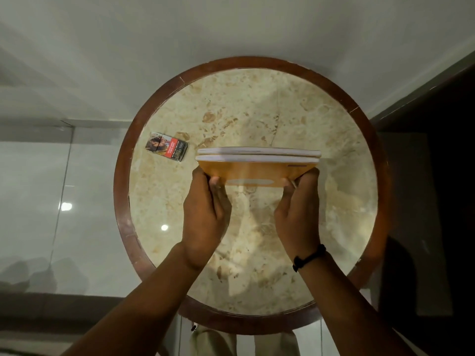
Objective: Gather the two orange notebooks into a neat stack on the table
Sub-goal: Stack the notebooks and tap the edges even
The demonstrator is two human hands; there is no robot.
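Two orange notebooks (257,170) are held together upright on edge over the middle of the round marble table (257,111), their white page edges facing up. My left hand (205,209) grips their left end. Their right end is gripped by my right hand (298,209), which wears a black wristband. The nearer notebook's orange cover faces me; the farther one shows only its top edge, slightly offset to the right. I cannot tell whether their lower edge touches the tabletop.
A small printed cigarette pack (167,149) lies on the table left of the notebooks. The table's dark wooden rim (120,201) rings the marble. Glossy pale floor surrounds it, with dark furniture (437,201) at the right.
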